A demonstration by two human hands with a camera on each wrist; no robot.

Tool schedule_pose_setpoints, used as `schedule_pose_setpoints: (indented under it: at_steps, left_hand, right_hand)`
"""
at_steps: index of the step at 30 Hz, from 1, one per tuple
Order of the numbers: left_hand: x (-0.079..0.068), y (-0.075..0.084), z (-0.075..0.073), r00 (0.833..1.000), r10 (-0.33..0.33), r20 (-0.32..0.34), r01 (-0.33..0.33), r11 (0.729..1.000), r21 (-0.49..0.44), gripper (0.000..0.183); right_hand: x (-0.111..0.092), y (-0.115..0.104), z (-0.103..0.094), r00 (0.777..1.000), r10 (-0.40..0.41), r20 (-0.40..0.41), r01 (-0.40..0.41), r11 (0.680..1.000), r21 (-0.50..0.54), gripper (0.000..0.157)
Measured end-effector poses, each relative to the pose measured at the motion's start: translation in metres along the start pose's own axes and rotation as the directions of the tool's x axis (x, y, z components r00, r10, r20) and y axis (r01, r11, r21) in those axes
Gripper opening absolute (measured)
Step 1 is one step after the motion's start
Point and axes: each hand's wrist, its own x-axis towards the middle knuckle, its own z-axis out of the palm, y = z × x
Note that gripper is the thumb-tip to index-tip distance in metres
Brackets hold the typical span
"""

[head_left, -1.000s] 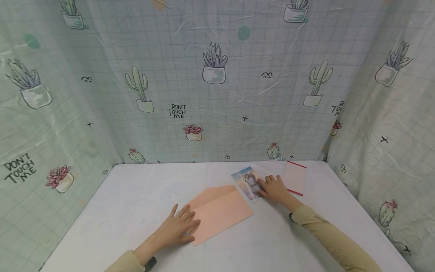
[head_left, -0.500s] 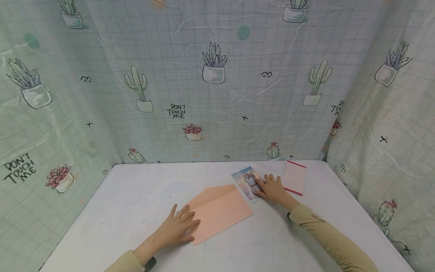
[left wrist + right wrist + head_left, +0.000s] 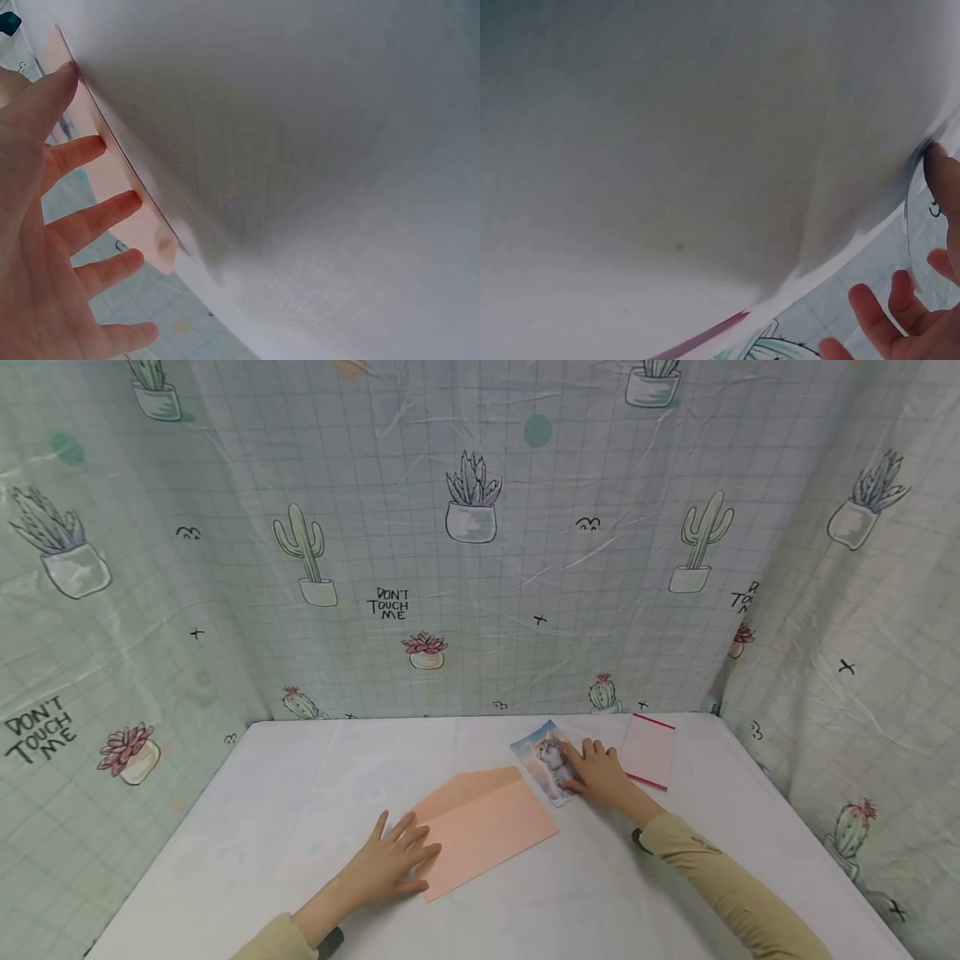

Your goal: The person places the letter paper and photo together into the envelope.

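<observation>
A peach envelope [image 3: 487, 827] lies on the white table, its pointed flap turned to the far side. My left hand [image 3: 382, 864] rests on its left end with the fingers spread; in the left wrist view the fingertips meet the envelope's edge [image 3: 124, 161]. Right of the envelope is a picture card with a kitten [image 3: 542, 764]. My right hand [image 3: 602, 777] pinches this card by its right side between thumb and fingers. In the right wrist view the card [image 3: 908, 217] shows edge-on and bowed, its far edge lifted. Part of the picture is hidden by the fingers.
Behind the right hand lies a pale pink rectangular piece with red strips [image 3: 651, 752] at its two ends. A curtain with cactus prints [image 3: 480, 585] encloses the table [image 3: 315, 793] at the back and both sides.
The card's far corner has risen slightly and the card bends between my right fingers. My right hand has shifted a little to the left. The left hand and envelope stay put.
</observation>
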Motion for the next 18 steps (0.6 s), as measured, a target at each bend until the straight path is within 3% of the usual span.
schedule_pose_setpoints:
  at_steps: [3, 6, 9, 14, 18]
  left_hand:
    - [0.000, 0.000, -0.001, 1.000, -0.007, 0.008, 0.007, 1.000, -0.009, 0.048]
    - [0.000, 0.000, -0.001, 1.000, -0.002, 0.000, 0.002, 1.000, -0.007, 0.048]
    - [0.000, 0.000, 0.001, 1.000, 0.009, -0.018, -0.009, 1.000, 0.002, 0.048]
    - [0.000, -0.001, 0.003, 1.000, 0.006, -0.010, -0.006, 1.000, 0.006, 0.049]
    - [0.001, -0.001, 0.002, 1.000, -0.008, 0.021, 0.008, 1.000, -0.008, 0.050]
  right_hand:
    - [0.001, 0.000, -0.003, 0.999, 0.032, 0.035, -0.037, 0.990, 0.136, 0.072]
    - [0.002, 0.002, -0.005, 0.991, 0.084, 0.100, -0.115, 0.926, 0.361, 0.074]
    - [0.002, 0.006, -0.004, 0.988, 0.128, 0.087, -0.154, 0.806, 0.571, 0.077]
    - [-0.001, 0.019, 0.006, 0.984, 0.176, -0.002, -0.109, 0.617, 0.780, 0.072]
    - [-0.004, 0.023, 0.000, 0.954, 0.239, 0.179, -0.266, 0.408, 0.873, 0.074]
